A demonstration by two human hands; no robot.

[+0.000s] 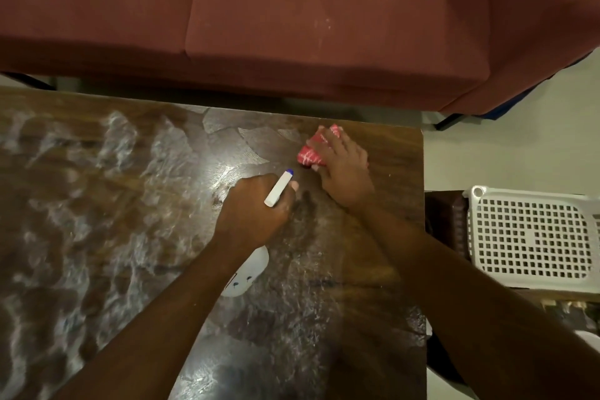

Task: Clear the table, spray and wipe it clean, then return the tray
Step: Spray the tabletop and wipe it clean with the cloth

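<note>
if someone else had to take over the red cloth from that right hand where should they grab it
Best at the bunched end of the red cloth that sticks out past the fingers of the right hand, coming from the left of it, the side toward the left hand and its spray bottle. The palm covers the rest, flat on the table.

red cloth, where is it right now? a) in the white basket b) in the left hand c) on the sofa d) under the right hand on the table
d: the red cloth lies pressed under the right hand on the table, while the left hand holds a spray bottle.
</note>
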